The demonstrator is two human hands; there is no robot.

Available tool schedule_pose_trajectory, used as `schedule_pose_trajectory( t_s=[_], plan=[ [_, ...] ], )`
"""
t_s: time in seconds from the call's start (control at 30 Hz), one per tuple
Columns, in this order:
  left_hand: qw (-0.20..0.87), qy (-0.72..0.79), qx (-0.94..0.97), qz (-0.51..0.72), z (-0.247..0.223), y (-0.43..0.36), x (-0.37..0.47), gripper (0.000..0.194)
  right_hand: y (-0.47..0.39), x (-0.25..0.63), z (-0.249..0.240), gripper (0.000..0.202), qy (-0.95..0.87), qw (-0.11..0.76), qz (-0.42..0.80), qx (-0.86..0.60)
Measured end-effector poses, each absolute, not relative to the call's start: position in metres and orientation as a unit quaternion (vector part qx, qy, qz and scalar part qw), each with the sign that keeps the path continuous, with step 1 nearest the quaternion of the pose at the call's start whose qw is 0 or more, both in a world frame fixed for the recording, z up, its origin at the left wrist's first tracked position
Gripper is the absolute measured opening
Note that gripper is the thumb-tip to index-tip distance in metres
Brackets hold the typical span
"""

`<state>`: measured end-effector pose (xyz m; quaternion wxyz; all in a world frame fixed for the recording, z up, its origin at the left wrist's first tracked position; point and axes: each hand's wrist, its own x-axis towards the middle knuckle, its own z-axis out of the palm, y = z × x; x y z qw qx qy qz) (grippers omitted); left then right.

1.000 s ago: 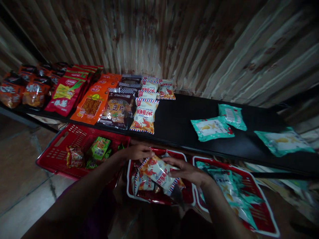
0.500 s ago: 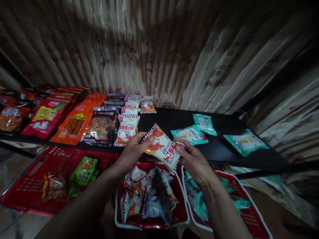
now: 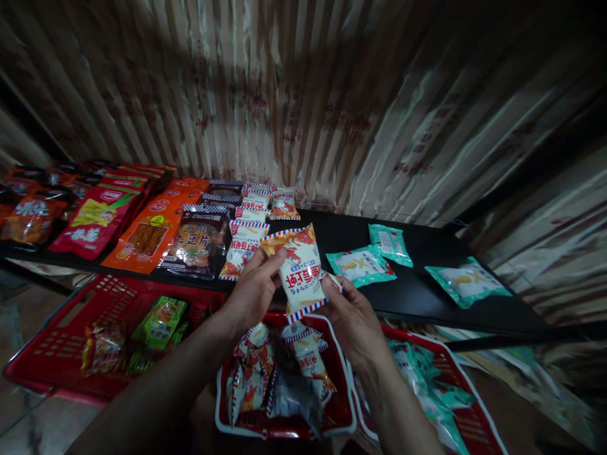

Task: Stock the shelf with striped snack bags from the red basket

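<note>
A white snack bag [image 3: 300, 272] with red lettering, a crayfish picture and striped ends is held between my two hands, over the front edge of the shelf. My left hand [image 3: 256, 284] is closed on its left side, the thumb on the printed front. On the right side, my right hand [image 3: 348, 309] grips it with the thumb in front; a bit of red and striped wrapper shows by that thumb, and I cannot tell whether it is a second bag. Matching snack bags [image 3: 244, 246] lie in a row just beyond my left hand. Below, a red basket [image 3: 344, 385] holds more of them.
On the black shelf [image 3: 408, 294] lie several teal packets [image 3: 363, 265] to the right, and brown [image 3: 196, 243], orange [image 3: 147, 234] and red packs [image 3: 97, 218] to the left. Another red basket [image 3: 57, 347] holds green packets [image 3: 161, 322]; one with teal packets [image 3: 427, 379] stands at right.
The snack bag has been turned more upright and shifted slightly left in my hands. Both hands still hold it.
</note>
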<state>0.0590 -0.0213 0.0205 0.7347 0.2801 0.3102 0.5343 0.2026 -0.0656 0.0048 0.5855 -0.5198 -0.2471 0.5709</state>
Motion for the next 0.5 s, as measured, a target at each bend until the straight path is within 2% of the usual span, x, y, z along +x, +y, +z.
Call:
schedule_pose_trajectory(
  t_s=[0.23,0.33,0.4,0.5],
  plan=[
    [0.743,0.322,0.284,0.514,0.019,-0.023,0.055,0.033,-0.069,0.2,0.005,0.039,-0.262,0.581,0.551,-0.538],
    [0.739,0.325,0.306,0.504,0.024,-0.02,0.046,0.031,-0.067,0.215,0.009,0.037,-0.301,0.608,0.494,-0.544],
    [0.74,0.33,0.356,0.465,0.026,-0.018,0.037,0.031,-0.067,0.23,0.016,0.036,-0.337,0.615,0.443,-0.559],
    [0.728,0.328,0.485,0.357,0.03,-0.019,0.027,0.032,-0.071,0.25,0.029,0.035,-0.4,0.576,0.392,-0.595]
  ],
)
